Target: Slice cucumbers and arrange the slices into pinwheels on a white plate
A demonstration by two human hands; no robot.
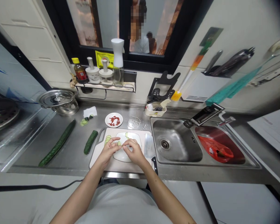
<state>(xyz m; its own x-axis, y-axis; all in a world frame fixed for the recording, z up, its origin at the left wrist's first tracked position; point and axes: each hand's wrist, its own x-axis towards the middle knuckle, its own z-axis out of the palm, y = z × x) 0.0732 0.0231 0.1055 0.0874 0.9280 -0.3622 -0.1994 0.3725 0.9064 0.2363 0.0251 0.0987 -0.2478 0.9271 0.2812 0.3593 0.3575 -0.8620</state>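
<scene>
A white plate (126, 157) rests on the pale cutting board (100, 158). Over the plate, my left hand (109, 150) pinches a small green cucumber slice (119, 143) between thumb and fingers. My right hand (134, 151) meets it from the right, thumb and fingertips together at the slice's edge; what they hold is too small to make out. Another slice (127, 135) lies near the plate's far rim. Several cucumber slices (107, 139) sit on the board left of the plate. A wide-bladed knife (149, 147) lies along the board's right side.
Two cucumbers (58, 143) (90, 142) lie left of the board. Behind it stands a small plate (114, 120) with red pieces. The double sink (177, 140) is at right, a lidded pot (62, 102) at back left. Above hangs a rack (104, 85) with bottles.
</scene>
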